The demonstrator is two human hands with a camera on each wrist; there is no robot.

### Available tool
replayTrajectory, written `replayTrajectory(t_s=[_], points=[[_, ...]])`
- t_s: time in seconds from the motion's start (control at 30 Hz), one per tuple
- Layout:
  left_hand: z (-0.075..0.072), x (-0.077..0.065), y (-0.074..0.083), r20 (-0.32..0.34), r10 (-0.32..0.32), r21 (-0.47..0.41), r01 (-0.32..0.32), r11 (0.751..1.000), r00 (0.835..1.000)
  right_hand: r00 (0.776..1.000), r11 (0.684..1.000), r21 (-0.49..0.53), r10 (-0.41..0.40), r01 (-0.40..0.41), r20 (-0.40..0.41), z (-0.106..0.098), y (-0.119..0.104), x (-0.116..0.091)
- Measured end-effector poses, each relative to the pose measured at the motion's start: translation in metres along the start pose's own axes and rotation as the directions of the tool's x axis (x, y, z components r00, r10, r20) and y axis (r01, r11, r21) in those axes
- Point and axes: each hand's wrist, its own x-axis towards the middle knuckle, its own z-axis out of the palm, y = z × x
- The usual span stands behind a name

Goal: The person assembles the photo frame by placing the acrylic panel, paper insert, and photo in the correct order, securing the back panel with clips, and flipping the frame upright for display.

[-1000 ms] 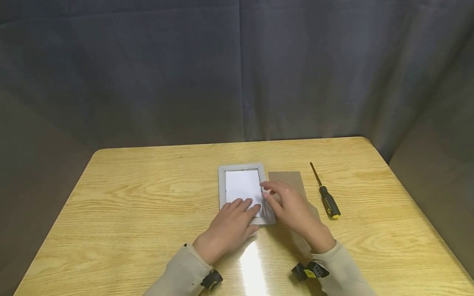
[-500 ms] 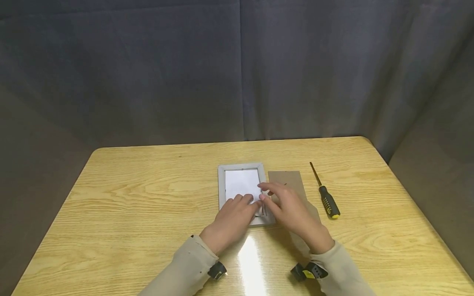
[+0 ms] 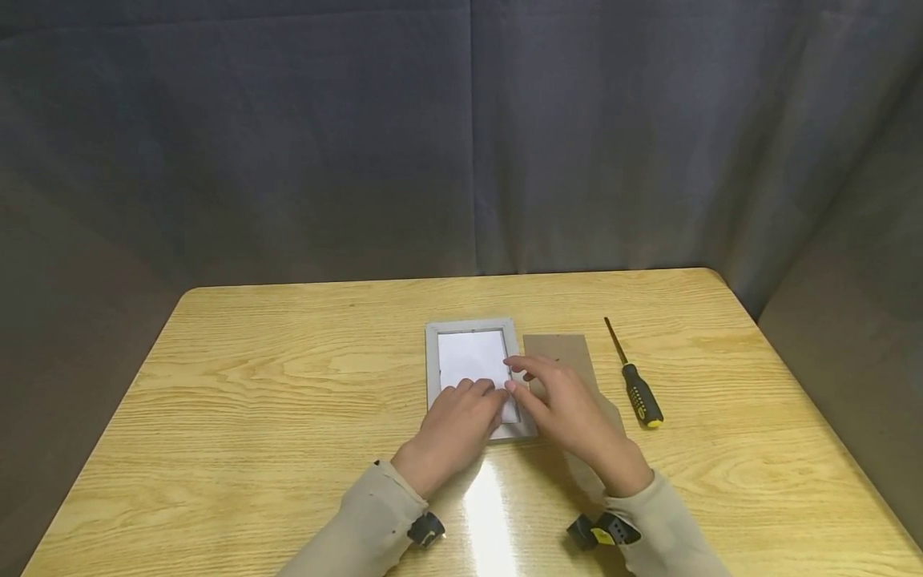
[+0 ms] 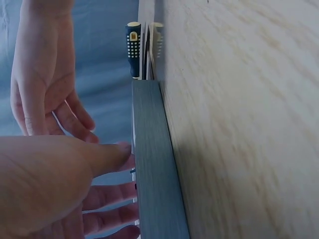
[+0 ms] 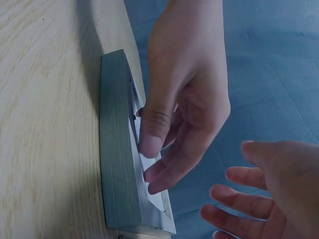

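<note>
The frame (image 3: 433, 362) lies midway between the counter's (image 3: 274, 385) left and right edges. Left hand (image 3: 460, 425), grip apart, touches the sheet (image 3: 472, 355) inside; right hand (image 3: 571, 409), also apart, hovers beside it.

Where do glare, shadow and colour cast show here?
Head view: a white glare streak on the table, below the picture frame; the curtain looks dim grey. Left wrist view: curtain looks blue. Right wrist view: curtain blue too, soft shadow on the table beside the picture frame.
</note>
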Motion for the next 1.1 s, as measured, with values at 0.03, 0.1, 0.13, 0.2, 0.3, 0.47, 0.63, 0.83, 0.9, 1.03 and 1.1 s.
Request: replayTrajectory(t_s=[0.03,0.1,0.13,0.2,0.3,0.47,0.63,0.83,0.9,1.03,1.1], points=[[0.001,0.000,0.000,0.004,-0.005,0.004,0.005,1.000,1.000,1.000,1.000,-0.002,-0.001,0.001,-0.003,0.000,0.000,0.000],[0.001,0.000,0.001,0.013,-0.010,0.011,0.010,1.000,1.000,1.000,1.000,-0.005,-0.002,0.002,-0.004,0.000,0.000,0.000],[0.002,0.000,0.002,0.019,-0.011,0.013,0.011,1.000,1.000,1.000,1.000,-0.007,-0.003,0.003,-0.006,0.001,0.000,0.000],[0.002,-0.001,0.003,0.030,-0.012,0.012,0.012,1.000,0.999,1.000,1.000,-0.006,-0.005,0.005,-0.005,0.001,0.000,0.000],[0.001,-0.002,0.005,0.055,-0.019,-0.002,0.019,1.000,0.998,1.000,1.000,-0.002,-0.005,0.005,-0.004,0.001,0.001,0.000],[0.000,-0.003,0.005,0.079,-0.023,-0.007,0.024,1.000,0.997,1.000,1.000,0.007,-0.001,0.001,0.002,0.001,0.000,0.000],[-0.002,-0.004,0.005,0.092,-0.035,-0.010,0.036,0.999,0.995,1.000,1.000,0.009,0.003,-0.003,0.011,0.000,-0.001,0.000],[-0.012,-0.006,0.002,0.067,-0.070,-0.055,0.074,0.996,0.995,1.000,1.000,0.008,0.000,-0.001,0.002,0.000,0.000,0.000],[-0.018,-0.007,-0.001,0.050,-0.088,-0.072,0.092,0.993,0.995,1.000,1.000,0.010,-0.001,0.001,-0.002,0.000,0.000,0.001],[-0.030,-0.013,-0.006,0.025,-0.129,-0.107,0.131,0.986,0.991,1.000,1.000,0.010,-0.003,0.003,-0.003,0.000,0.000,0.001],[-0.034,-0.017,-0.009,0.010,-0.153,-0.128,0.153,0.980,0.988,1.000,1.000,0.006,-0.007,0.007,-0.002,0.001,0.000,0.000]])
